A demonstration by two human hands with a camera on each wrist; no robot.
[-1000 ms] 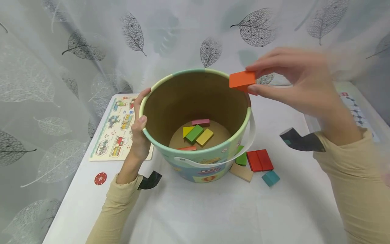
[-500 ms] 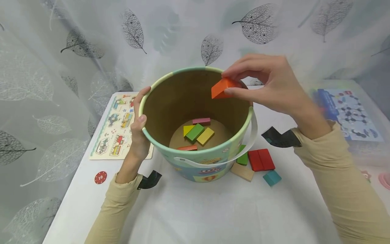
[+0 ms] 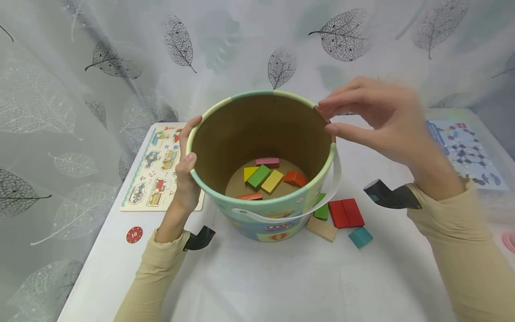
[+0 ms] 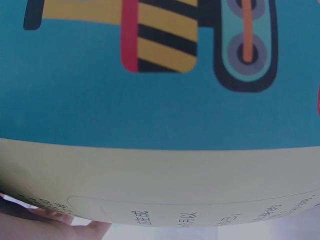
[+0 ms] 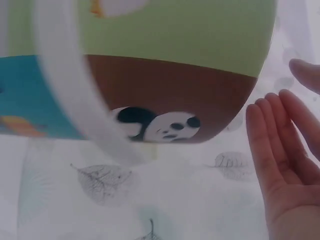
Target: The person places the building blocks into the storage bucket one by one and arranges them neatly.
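A printed bucket (image 3: pixel 257 217) with a white handle (image 3: pixel 337 174) stands in the middle of the table. My left hand (image 3: pixel 186 174) grips its left rim, thumb inside the edge and fingers outside. By the right rim, my right hand (image 3: pixel 378 118) is slightly blurred, its fingers and thumb apart with nothing between them. On the bucket's floor lie an orange block (image 3: pixel 295 178), a green block (image 3: pixel 259 177), a yellow block (image 3: pixel 272 181), a yellow triangular block (image 3: pixel 249 172), a pink block (image 3: pixel 267 162) and a red-orange block (image 3: pixel 250 197), partly hidden by the near wall.
Right of the bucket lie two red blocks (image 3: pixel 346 213), a teal block (image 3: pixel 360 237), a plain wooden block (image 3: pixel 322 229) and a part-hidden green block (image 3: pixel 321 208). A picture puzzle board (image 3: pixel 153 170) and red chip (image 3: pixel 134 235) are left; a clear box (image 3: pixel 468 152) is right.
The right hand carried the orange block over the bucket and let it go; the block now lies on the bucket's floor. That hand has drawn back rightward. The left hand keeps its grip.
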